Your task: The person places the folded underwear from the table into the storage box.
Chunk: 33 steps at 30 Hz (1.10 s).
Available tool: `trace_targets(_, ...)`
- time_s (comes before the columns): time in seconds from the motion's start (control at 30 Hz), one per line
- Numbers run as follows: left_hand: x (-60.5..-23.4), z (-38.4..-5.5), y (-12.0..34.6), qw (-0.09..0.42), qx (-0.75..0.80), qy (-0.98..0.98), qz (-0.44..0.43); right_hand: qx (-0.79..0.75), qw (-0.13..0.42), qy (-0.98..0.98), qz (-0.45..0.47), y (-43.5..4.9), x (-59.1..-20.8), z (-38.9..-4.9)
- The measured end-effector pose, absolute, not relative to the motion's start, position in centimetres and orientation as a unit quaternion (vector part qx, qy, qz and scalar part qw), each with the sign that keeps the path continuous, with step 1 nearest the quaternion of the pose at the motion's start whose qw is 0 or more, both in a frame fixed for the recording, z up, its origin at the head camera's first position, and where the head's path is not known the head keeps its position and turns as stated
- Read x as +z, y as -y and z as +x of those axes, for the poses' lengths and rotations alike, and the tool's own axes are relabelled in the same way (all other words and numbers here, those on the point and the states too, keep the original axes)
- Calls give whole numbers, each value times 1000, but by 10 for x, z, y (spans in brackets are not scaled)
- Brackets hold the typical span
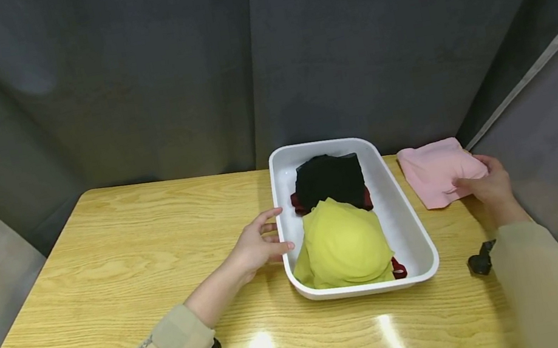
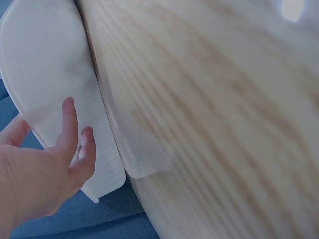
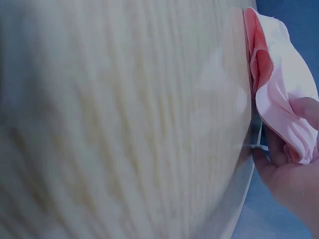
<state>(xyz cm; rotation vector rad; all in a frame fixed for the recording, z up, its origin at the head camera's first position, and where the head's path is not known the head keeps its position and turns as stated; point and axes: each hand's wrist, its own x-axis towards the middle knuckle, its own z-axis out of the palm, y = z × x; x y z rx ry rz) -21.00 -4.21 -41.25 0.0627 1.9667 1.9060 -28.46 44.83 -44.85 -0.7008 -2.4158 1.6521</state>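
Observation:
At the right back of the table lies a folded pink garment (image 1: 430, 170). My right hand (image 1: 492, 187) pinches its near right edge, thumb on top and fingers underneath; the right wrist view shows the garment's (image 3: 279, 69) layered folds opening at one side. My left hand (image 1: 258, 245) rests at the left rim of a white plastic tub (image 1: 422, 236), thumb and index fingertip at the rim. In the left wrist view its other fingers (image 2: 70, 119) are loosely bent beside the tub's outer wall. Inside the tub sit a domed yellow garment (image 1: 346, 246) and a folded black one (image 1: 330, 181).
Dark red fabric (image 1: 399, 269) peeks out from under the yellow and black pieces. The tub stands on a light wooden table (image 1: 157, 237). Grey curtains (image 1: 157, 77) hang close behind the table and along both sides, right by my right hand.

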Motion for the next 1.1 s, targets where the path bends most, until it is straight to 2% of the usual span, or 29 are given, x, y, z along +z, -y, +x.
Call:
trace_targets(0.47, -412, -209, 40, 204, 685, -698, 26, 513, 88, 821, -233, -447, -441, -283)
trace_targets(0.77, -413, -211, 40, 204, 686, -698, 26, 597, 97, 762, -231, -446, -435, -281)
trace_targets(1.1, -412, -210, 41, 204, 687, -697, 25, 682, 132, 692, -197, -438, -420, -269)
